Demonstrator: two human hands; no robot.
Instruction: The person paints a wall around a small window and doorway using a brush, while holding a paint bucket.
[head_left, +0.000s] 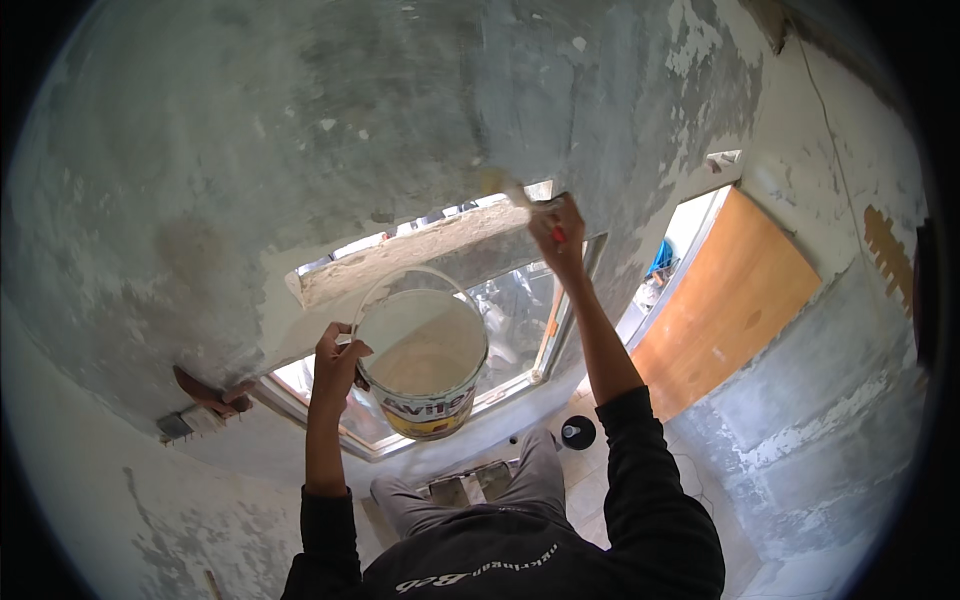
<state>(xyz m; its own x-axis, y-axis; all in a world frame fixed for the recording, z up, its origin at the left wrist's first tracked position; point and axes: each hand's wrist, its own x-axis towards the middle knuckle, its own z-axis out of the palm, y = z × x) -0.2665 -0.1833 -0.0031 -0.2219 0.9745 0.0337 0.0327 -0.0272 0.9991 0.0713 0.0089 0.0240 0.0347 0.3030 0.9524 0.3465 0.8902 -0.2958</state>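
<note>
At the left rim of a white plastic Avitex paint bucket (431, 409), my left hand (339, 360) grips the edge near the raised bail handle (416, 270). Pale, cream-coloured liquid (427, 364) lies inside, partly in shadow. Up and to the right, my right hand (556, 229) is closed around a paintbrush (517, 193) blurred by motion. Its yellowish bristles point left, in front of the patchy grey plaster wall (420, 112); whether they touch it I cannot tell. A bit of red shows between the fingers.
Behind the bucket is a glazed window (510, 315), below a narrow opening with a rough ledge (420, 259). An orange-brown wooden door (735, 300) stands at the right. A black round container (578, 433) is on the tiled floor below. At the left, reddish-brown pieces (214, 394) protrude from the wall.
</note>
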